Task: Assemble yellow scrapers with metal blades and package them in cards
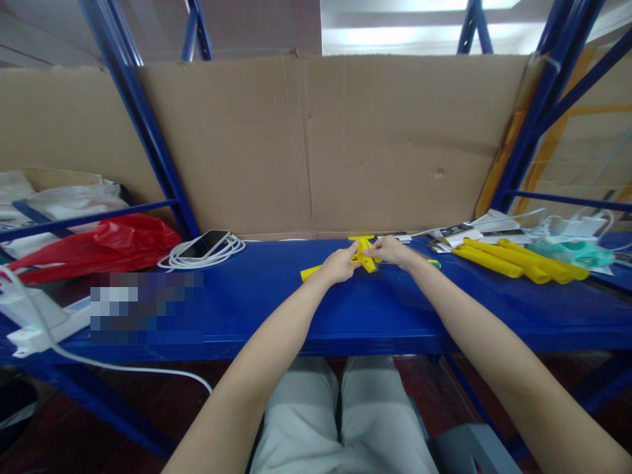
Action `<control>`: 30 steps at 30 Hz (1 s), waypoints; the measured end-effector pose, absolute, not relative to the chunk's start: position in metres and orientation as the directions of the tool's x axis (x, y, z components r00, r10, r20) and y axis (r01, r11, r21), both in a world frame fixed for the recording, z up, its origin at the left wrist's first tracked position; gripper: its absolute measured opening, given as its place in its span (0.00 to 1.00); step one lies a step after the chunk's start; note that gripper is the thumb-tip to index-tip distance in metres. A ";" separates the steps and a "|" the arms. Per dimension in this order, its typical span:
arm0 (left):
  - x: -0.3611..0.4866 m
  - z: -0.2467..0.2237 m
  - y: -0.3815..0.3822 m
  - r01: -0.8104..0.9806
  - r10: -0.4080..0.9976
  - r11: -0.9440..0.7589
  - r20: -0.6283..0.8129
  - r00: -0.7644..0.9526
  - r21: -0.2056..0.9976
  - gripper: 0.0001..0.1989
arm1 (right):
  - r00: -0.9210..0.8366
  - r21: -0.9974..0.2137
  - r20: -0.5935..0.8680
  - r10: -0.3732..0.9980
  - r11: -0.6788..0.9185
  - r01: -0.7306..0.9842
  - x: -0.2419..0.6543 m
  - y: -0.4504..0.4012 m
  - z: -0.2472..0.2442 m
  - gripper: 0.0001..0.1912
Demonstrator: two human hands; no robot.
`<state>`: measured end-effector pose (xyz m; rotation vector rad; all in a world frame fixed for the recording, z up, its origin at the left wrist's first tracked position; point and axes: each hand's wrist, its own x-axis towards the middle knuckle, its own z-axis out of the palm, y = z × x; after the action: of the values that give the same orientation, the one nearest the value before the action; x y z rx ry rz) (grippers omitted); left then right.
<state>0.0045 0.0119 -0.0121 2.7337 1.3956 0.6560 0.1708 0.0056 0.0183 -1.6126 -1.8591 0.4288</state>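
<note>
Blue bench [257,296] spans the space before our knees [311,395], and near its middle, between both hands, we hold a small yellow piece [366,258], whether resting or lifted we cannot tell. Our left hand [340,264] pinches it from one side; our right hand [390,250] pinches it from the other. We judge that it could twist free if our two grips pull unevenly, and that the yellow tube [310,272] near our left hand could roll if our forearm nudges it. Well to the right we see more yellow tubes [488,261] and, beyond them, packets [457,230] whose print is too small to read; we make out no brand anywhere. Behind everything stands plain brown cardboard [237,151]
</note>
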 end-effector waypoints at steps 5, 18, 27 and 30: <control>0.006 -0.011 0.011 0.777 0.784 -0.594 0.369 0.500 0.208 0.32 | -0.026 -0.569 0.313 0.949 0.209 0.795 0.169 0.007 0.016 0.14; 0.003 -0.008 0.011 0.713 0.727 -0.665 0.408 0.552 0.221 0.25 | -0.010 -0.545 0.352 0.936 0.213 0.811 0.172 0.007 0.013 0.13; 0.005 -0.003 0.006 0.748 0.739 -0.644 0.383 0.555 0.158 0.22 | 0.085 -0.560 0.387 0.918 0.162 0.812 0.213 0.021 0.024 0.09; 0.005 -0.004 0.006 0.747 0.740 -0.647 0.361 0.567 0.153 0.21 | 0.137 -0.430 0.344 0.929 0.026 0.903 0.240 0.028 0.022 0.15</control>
<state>0.0053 0.0061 -0.0039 2.7962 1.3258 0.6322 0.2401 0.0284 0.0216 -1.8641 -1.7550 0.0615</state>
